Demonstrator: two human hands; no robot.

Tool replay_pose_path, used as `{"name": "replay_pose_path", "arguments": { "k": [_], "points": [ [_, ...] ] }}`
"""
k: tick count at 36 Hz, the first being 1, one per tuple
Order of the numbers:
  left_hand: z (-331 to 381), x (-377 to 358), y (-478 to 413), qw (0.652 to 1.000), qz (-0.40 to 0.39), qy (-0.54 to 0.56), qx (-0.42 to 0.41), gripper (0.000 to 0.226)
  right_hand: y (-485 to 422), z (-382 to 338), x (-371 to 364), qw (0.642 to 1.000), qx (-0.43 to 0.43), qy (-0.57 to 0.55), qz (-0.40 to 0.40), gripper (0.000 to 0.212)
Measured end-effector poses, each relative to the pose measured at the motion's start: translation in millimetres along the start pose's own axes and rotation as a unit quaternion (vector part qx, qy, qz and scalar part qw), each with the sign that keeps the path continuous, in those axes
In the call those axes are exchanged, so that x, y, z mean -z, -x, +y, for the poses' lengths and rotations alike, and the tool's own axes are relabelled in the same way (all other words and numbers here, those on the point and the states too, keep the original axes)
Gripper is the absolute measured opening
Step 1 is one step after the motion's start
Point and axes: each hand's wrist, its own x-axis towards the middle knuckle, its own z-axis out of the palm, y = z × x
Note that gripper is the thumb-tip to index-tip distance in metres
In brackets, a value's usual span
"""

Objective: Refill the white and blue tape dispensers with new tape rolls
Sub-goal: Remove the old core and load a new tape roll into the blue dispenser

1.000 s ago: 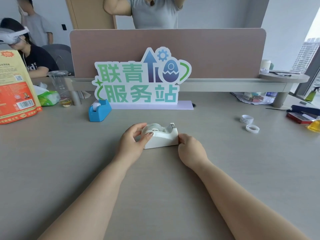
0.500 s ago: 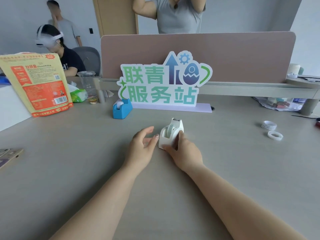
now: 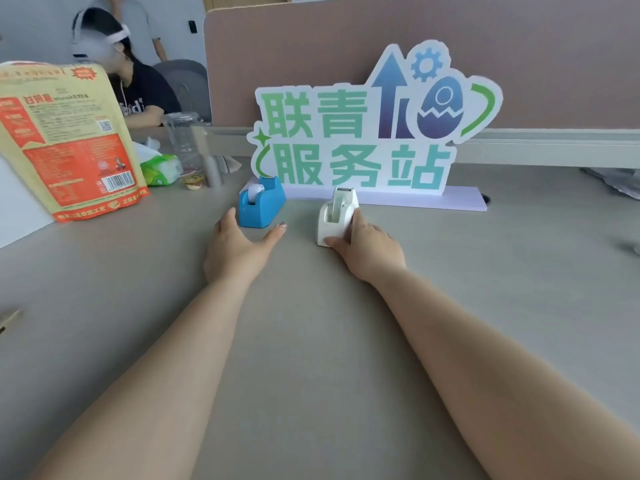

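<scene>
The white tape dispenser [image 3: 334,216] stands on the grey desk with its cutter end pointing away from me and a roll seated in it. My right hand [image 3: 367,245] grips its near end and right side. The blue tape dispenser [image 3: 261,206] sits to its left, just in front of the sign, with a white roll in its cradle. My left hand [image 3: 239,247] lies spread open right before the blue dispenser, thumb and fingers on either side of its near end, holding nothing.
A green and blue standing sign [image 3: 367,133] on a lilac base runs behind both dispensers, with a pink partition [image 3: 519,46] behind it. An orange and yellow bag [image 3: 69,136], a tissue pack [image 3: 161,169] and a clear cup [image 3: 181,140] crowd the left. A seated person [image 3: 131,84] is behind.
My right hand turned the white dispenser end-on and slid it forward toward the sign. My left hand let go of it and moved left to the blue dispenser. The view swung left.
</scene>
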Motion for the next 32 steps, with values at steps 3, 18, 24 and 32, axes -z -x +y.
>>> {"name": "replay_pose_path", "arguments": {
  "k": [3, 18, 24, 32],
  "points": [
    [1, -10, -24, 1.000, -0.001, -0.020, 0.017, 0.090, -18, 1, -7, 1.000, -0.002, 0.006, 0.000, 0.061],
    [5, -23, -58, 0.998, 0.014, -0.050, 0.025, 0.056, -14, 1, -4, 0.999, -0.022, -0.018, -0.017, 0.070],
    [4, -6, -19, 0.999, -0.015, -0.042, 0.016, 0.054, 20, 3, 27, 0.991, -0.002, -0.083, -0.105, 0.105],
    [-4, 31, 64, 0.997, -0.075, -0.011, -0.027, 0.047, 82, 24, 51, 0.982, 0.020, -0.126, -0.136, 0.124]
  ]
}}
